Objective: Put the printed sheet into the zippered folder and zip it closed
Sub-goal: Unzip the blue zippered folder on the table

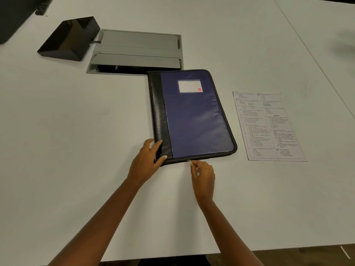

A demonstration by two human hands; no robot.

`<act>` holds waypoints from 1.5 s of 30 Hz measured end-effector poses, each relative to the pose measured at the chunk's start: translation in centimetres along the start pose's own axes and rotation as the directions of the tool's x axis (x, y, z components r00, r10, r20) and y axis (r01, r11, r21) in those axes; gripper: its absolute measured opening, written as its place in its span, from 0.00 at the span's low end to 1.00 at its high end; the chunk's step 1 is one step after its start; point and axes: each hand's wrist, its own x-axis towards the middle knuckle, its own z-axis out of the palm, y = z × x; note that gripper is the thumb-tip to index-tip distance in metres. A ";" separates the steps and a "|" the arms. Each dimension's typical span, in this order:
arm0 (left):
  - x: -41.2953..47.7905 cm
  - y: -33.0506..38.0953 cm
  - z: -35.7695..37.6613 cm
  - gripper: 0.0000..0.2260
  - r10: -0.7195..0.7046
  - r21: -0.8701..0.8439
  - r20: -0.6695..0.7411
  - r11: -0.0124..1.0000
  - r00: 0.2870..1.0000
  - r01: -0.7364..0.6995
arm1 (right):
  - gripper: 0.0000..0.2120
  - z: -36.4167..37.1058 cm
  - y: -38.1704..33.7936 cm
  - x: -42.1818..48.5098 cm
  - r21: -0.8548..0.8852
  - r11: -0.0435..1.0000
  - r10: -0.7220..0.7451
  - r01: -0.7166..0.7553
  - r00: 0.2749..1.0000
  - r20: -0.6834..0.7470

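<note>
A blue zippered folder (194,114) with a black spine and a white label lies flat in the middle of the white table. My left hand (148,160) grips its near left corner, thumb on the cover. My right hand (203,177) pinches the small metal zipper pull (189,161) on the folder's near edge. The printed sheet (269,125) lies flat on the table to the right of the folder, apart from it and untouched.
A grey cable hatch (134,52) set in the table sits just behind the folder, its near flap open. A black tray (69,38) stands to the hatch's left. The table's near edge (269,246) runs below my arms.
</note>
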 end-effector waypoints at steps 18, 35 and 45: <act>1.3 -1.1 -2.0 0.21 -0.085 -0.152 0.189 0.982 0.978 0.114 | 0.08 1.6 -0.6 -0.9 -0.082 0.979 -0.176 0.184 0.979 0.103; 0.8 -1.3 -1.0 0.20 -0.040 -0.106 0.098 0.993 0.994 0.050 | 0.07 6.2 -3.5 -3.6 -0.016 0.930 -0.356 0.366 0.915 0.190; -0.1 0.9 1.6 0.18 -0.089 0.086 -0.170 0.991 0.981 0.105 | 0.10 4.6 -2.6 -1.3 -0.104 0.838 -0.507 0.536 0.834 0.216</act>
